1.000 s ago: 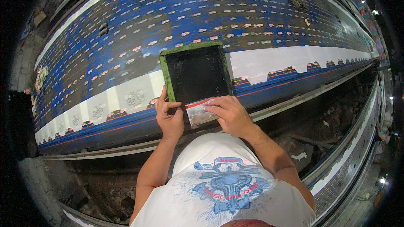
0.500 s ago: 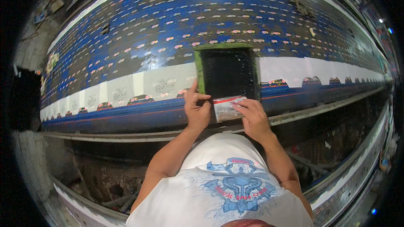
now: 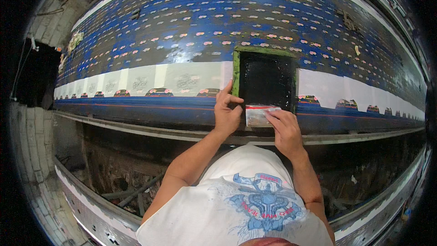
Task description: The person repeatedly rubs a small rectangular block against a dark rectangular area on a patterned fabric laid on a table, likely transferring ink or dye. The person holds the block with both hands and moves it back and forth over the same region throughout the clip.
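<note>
A screen-printing frame (image 3: 236, 70) with green edges and a dark, glossy mesh lies on the long printing table. At the frame's near left corner my left hand (image 3: 228, 111) is closed around the edge, its index finger reaching up along the side. My right hand (image 3: 287, 130) pinches the right side of a squeegee (image 3: 258, 117), a flat pale blade with a red strip along its upper edge. The squeegee rests at the near end of the mesh, partly covered by my fingers.
The table (image 3: 182, 23) is dark blue with many rows of small printed motifs. White sheets (image 3: 166, 76) with car-like prints along their lower edge flank the frame. A rail (image 3: 136, 130) runs along the table's near side. A dark gap lies between this table and another behind me.
The view has turned, so the table, frame and hands sit further right in the picture. Both hands keep nearly the same hold on the frame and squeegee.
</note>
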`<state>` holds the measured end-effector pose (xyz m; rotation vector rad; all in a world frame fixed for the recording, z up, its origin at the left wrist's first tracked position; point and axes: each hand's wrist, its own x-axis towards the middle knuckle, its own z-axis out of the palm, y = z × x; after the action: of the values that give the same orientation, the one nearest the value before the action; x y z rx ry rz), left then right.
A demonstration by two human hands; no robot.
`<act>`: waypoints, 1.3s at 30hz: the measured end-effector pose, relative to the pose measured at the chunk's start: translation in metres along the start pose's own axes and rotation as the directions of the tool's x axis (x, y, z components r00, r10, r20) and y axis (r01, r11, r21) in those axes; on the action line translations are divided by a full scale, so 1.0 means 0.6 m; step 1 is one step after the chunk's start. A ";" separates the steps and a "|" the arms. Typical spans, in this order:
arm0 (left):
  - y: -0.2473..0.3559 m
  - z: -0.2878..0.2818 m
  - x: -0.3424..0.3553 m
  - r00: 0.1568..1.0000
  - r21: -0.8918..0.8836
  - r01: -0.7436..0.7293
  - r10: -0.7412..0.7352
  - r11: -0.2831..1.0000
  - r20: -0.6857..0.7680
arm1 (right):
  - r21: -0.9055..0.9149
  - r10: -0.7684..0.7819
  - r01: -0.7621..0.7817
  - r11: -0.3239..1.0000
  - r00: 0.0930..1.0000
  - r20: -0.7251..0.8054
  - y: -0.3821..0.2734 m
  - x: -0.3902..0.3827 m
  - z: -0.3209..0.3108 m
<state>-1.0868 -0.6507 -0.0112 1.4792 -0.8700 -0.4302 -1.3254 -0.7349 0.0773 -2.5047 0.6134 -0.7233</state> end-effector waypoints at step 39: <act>0.001 -0.016 0.012 0.995 0.057 0.071 -0.074 0.996 0.060 | -0.225 0.085 -0.032 0.974 0.970 0.230 0.119 0.294 0.004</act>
<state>-1.0754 -0.6494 -0.0075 1.5582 -0.8849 -0.5120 -1.2098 -0.8838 0.1036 -2.7075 0.7095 -0.3392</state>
